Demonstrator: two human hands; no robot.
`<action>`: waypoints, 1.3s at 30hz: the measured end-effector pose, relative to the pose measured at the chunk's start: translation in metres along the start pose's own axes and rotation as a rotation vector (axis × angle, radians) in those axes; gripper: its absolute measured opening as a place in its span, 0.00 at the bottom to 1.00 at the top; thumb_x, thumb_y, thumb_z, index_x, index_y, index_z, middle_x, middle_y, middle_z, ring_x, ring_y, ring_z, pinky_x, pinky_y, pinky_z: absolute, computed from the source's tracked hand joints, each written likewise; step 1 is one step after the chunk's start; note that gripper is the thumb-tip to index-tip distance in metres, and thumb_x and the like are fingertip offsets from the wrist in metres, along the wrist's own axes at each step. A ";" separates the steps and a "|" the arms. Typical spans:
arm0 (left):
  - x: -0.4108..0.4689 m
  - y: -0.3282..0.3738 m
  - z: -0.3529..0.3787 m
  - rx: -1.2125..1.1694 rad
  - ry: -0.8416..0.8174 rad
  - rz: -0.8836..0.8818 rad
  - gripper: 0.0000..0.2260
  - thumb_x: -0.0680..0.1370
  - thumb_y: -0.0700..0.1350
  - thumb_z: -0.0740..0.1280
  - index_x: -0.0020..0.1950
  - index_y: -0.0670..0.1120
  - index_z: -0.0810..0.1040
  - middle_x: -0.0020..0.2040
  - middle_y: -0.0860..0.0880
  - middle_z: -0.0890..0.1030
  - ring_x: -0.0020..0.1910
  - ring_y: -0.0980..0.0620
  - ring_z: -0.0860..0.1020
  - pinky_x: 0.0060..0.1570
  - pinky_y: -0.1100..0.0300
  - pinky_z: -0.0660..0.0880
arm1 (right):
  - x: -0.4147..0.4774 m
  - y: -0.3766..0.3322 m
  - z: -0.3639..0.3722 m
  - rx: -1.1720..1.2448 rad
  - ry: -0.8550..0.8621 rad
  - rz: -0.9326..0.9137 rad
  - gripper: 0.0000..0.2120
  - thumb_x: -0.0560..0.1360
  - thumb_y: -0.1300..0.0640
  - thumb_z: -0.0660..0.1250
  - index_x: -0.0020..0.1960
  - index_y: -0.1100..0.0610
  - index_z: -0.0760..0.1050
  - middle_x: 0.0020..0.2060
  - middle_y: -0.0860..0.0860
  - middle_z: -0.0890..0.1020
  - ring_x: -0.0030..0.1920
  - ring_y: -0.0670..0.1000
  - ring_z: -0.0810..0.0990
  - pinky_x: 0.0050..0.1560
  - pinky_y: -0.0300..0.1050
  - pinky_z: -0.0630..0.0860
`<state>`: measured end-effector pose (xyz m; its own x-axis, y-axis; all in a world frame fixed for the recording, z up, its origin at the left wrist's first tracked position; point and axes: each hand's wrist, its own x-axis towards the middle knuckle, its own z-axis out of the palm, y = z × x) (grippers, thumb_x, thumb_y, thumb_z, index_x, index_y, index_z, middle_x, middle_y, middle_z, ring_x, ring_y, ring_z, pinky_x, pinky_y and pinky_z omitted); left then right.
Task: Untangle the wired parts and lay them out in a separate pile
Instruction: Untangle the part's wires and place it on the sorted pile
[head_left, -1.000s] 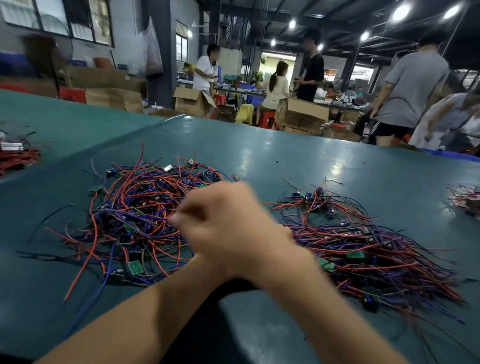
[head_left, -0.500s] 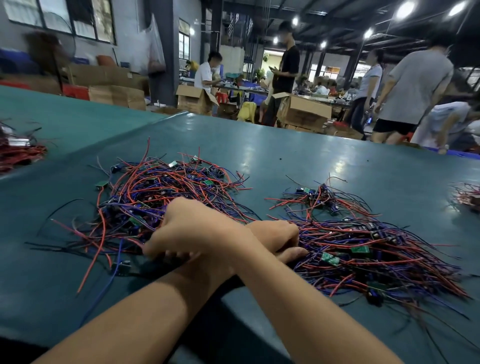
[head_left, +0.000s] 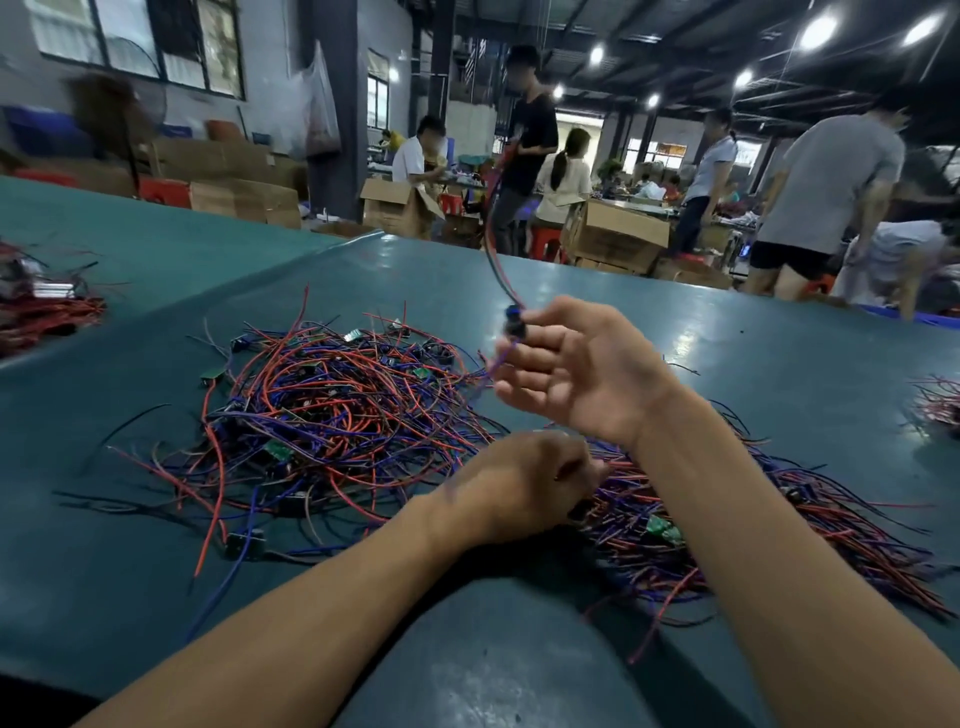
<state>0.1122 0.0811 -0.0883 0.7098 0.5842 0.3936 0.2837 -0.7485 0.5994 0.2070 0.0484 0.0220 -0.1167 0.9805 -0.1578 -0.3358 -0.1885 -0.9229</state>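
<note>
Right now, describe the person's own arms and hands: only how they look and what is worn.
The left forearm and right forearm are bare as far as the frame shows, with no sleeves in view. The left hand and right hand are ungloved, with no watch, ring or wristband visible. The right fingertips are blurred.

Right hand (head_left: 571, 369): raised, palm toward the camera, fingers pointing to 9 o'clock, thumb and forefinger pinching a wired part (head_left: 514, 325). Left hand (head_left: 519, 486): lower, at its 7 o'clock, knuckles up, fingers curled; contents hidden.
</note>
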 end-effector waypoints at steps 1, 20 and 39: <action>0.004 -0.004 -0.001 -0.151 0.027 -0.058 0.14 0.80 0.52 0.66 0.43 0.43 0.81 0.36 0.53 0.80 0.35 0.58 0.74 0.38 0.58 0.68 | -0.004 0.000 -0.008 0.065 -0.001 -0.018 0.09 0.75 0.58 0.65 0.49 0.63 0.79 0.39 0.56 0.83 0.38 0.55 0.85 0.39 0.47 0.83; 0.010 -0.004 -0.022 -1.279 0.222 -0.244 0.09 0.72 0.45 0.72 0.44 0.39 0.84 0.37 0.40 0.75 0.29 0.50 0.75 0.28 0.61 0.75 | -0.018 0.060 -0.041 0.081 0.110 0.009 0.12 0.75 0.57 0.62 0.41 0.64 0.80 0.30 0.56 0.78 0.28 0.54 0.80 0.32 0.47 0.81; 0.011 -0.016 -0.028 -1.219 0.248 -0.457 0.12 0.70 0.54 0.74 0.38 0.45 0.85 0.27 0.46 0.64 0.18 0.52 0.62 0.22 0.67 0.61 | -0.017 0.084 -0.023 -0.243 0.060 -0.241 0.15 0.80 0.52 0.67 0.46 0.64 0.82 0.35 0.60 0.80 0.32 0.57 0.81 0.28 0.50 0.80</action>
<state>0.0973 0.1082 -0.0743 0.5330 0.8456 0.0283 -0.3854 0.2129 0.8978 0.2020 0.0170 -0.0613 -0.0039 0.9981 0.0608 -0.1133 0.0599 -0.9917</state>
